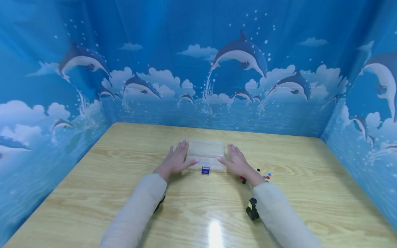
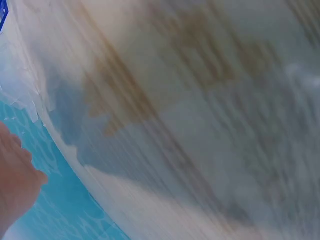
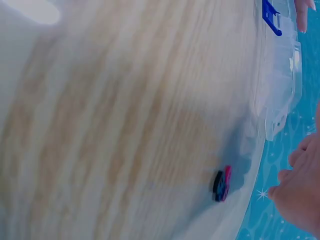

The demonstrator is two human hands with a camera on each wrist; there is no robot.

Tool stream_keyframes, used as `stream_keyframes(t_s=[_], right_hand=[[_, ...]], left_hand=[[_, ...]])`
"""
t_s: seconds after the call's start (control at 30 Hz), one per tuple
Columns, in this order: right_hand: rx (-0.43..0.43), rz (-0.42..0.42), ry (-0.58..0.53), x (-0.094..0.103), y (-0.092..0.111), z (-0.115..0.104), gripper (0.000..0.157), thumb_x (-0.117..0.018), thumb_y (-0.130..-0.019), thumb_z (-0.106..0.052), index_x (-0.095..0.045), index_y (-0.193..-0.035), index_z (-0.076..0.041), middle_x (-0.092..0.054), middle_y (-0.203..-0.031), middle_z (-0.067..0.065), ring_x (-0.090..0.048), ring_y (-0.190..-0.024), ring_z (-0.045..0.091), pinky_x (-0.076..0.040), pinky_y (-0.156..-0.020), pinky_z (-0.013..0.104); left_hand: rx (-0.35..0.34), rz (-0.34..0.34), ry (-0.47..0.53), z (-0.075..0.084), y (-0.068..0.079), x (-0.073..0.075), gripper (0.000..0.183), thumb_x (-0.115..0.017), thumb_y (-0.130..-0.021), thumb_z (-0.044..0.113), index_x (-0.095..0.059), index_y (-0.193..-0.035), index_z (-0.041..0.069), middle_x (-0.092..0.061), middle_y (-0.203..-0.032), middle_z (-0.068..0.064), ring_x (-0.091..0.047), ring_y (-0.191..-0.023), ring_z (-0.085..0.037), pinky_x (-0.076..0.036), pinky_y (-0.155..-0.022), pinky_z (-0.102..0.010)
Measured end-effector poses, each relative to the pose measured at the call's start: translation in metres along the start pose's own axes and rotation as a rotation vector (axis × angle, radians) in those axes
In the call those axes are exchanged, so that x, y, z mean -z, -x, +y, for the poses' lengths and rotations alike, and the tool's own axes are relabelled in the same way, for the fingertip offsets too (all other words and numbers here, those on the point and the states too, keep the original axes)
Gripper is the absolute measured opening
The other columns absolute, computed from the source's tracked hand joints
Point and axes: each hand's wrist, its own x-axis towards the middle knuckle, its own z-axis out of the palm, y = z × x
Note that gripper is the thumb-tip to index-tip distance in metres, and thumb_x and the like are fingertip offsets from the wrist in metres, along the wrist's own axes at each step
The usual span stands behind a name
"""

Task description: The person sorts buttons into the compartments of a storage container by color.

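A clear plastic box (image 1: 207, 148) lies on the table with its lid laid back and a blue latch (image 1: 205, 170) at its near side. To its left is my left hand (image 1: 177, 161), fingers straight and thumb pointing in over the near part of the box. My right hand (image 1: 238, 164) mirrors it on the other side, its thumb also at the box. Whether either hand touches the box, I cannot tell. Both hands hold nothing. In the right wrist view, part of the right hand (image 3: 302, 192) appears at the edge, beyond a dark and pink cluster of small discs (image 3: 220, 186).
Several small coloured discs, among them a red disc (image 1: 268, 177) and a black disc (image 1: 258, 169), lie scattered around the right wrist. The wooden table (image 1: 310, 193) is bordered at the back and sides by a blue dolphin-print curtain (image 1: 173, 51).
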Motion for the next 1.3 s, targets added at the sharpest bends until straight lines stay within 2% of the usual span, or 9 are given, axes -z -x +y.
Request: stream_keyframes(t_s=[0.23,0.43,0.63,0.97,1.3], right_hand=[[0.014,-0.023,0.052,-0.009,-0.003,-0.002,0.089,-0.043,-0.093,-0.052,-0.002,-0.146,0.005,-0.004,-0.154,0.023,0.000,-0.142,0.043,-0.003,-0.116,0.056],[-0.016,-0.059,0.056,-0.012,-0.002,-0.004,0.088,-0.045,-0.093,-0.050,0.000,-0.147,0.003,-0.002,-0.155,0.021,0.001,-0.143,0.040,0.000,-0.116,0.054],[-0.017,-0.075,0.091,-0.011,-0.001,-0.005,0.089,-0.045,-0.093,-0.050,0.000,-0.147,0.005,-0.002,-0.155,0.022,0.000,-0.142,0.041,-0.001,-0.116,0.055],[-0.025,-0.100,0.076,-0.012,-0.002,-0.008,0.082,-0.038,-0.096,-0.050,0.000,-0.147,0.003,-0.001,-0.155,0.021,0.001,-0.143,0.039,0.000,-0.116,0.055],[-0.029,-0.122,0.099,-0.011,-0.002,-0.010,0.088,-0.044,-0.093,-0.051,0.001,-0.147,0.002,0.001,-0.155,0.020,0.002,-0.143,0.037,0.000,-0.116,0.054]], left_hand=[[0.008,-0.024,-0.036,-0.002,-0.003,-0.004,0.085,-0.038,-0.093,0.056,-0.005,-0.148,0.000,0.000,-0.156,-0.016,-0.002,-0.144,-0.033,0.003,-0.116,-0.053],[0.011,-0.041,-0.041,-0.001,-0.003,-0.004,0.084,-0.037,-0.093,0.056,-0.005,-0.148,0.000,0.000,-0.155,-0.016,-0.003,-0.144,-0.033,0.003,-0.116,-0.053],[-0.021,-0.036,-0.058,0.000,-0.003,-0.004,0.079,-0.040,-0.095,0.049,-0.009,-0.147,-0.001,-0.005,-0.155,-0.018,-0.004,-0.144,-0.035,0.001,-0.116,-0.056],[-0.024,-0.045,-0.073,0.000,-0.005,-0.009,0.076,-0.036,-0.096,0.049,-0.008,-0.147,0.000,-0.005,-0.156,-0.015,-0.004,-0.144,-0.034,0.002,-0.116,-0.055],[-0.003,-0.061,-0.085,0.000,-0.008,-0.011,0.078,-0.036,-0.096,0.052,-0.006,-0.148,0.001,-0.003,-0.156,-0.014,-0.003,-0.144,-0.031,0.002,-0.117,-0.054]])
